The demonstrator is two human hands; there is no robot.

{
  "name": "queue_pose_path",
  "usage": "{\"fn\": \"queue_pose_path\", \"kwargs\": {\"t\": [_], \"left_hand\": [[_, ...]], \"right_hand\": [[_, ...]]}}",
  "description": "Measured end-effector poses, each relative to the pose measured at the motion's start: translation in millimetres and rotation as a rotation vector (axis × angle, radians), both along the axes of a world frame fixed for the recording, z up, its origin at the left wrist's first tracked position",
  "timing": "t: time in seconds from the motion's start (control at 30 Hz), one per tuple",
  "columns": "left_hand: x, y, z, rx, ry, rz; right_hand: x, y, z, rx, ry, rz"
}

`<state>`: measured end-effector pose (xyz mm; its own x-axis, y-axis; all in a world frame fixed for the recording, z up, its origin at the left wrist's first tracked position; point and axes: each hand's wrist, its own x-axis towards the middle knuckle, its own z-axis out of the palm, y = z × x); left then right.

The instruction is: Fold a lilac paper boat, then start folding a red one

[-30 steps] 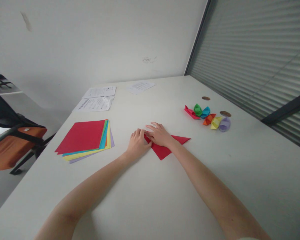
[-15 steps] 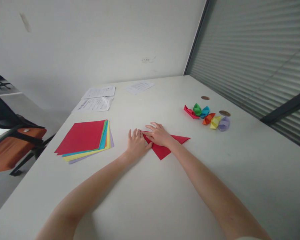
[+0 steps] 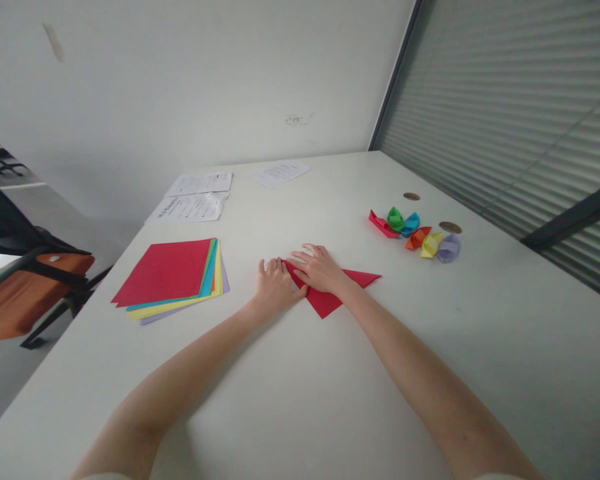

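A: The right hand, how does it lie?

B: Open, palm down on the folded red paper, its fingers reaching toward the paper's left corner. It rests on the sheet; I see no grip.

A: And the left hand?

B: Also open, at that left corner, fingers loosely bent and slightly spread, the thumb stretched out to the paper's lower left edge. Both hands are touching the red paper.

A: Where is that paper?

B: Flat on the desk, one point toward the person, another out to the right past the wrist.

A: What lies around it?

B: To the left, a fanned stack of coloured sheets, red on top. Farther back on the right, six small folded paper pieces: pinkish red, green, blue, orange, yellow and purple. Printed pages lie at the far left.
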<state>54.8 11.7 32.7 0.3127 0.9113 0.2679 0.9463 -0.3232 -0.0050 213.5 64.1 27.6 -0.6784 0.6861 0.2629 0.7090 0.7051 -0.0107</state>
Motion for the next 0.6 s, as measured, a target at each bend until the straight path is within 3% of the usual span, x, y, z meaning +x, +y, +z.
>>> {"fn": "queue_pose_path", "kwargs": {"t": [0.4,0.6], "left_hand": [[-2.3,-2.3,-1.1,-0.047,0.012,-0.016],[8.2,-12.4,1.2,-0.087,-0.004,-0.032]], "right_hand": [[-1.1,-3.3,-4.9,0.019,-0.023,-0.034],[-0.5,-0.8,-6.0,0.009,-0.015,-0.040]]}}
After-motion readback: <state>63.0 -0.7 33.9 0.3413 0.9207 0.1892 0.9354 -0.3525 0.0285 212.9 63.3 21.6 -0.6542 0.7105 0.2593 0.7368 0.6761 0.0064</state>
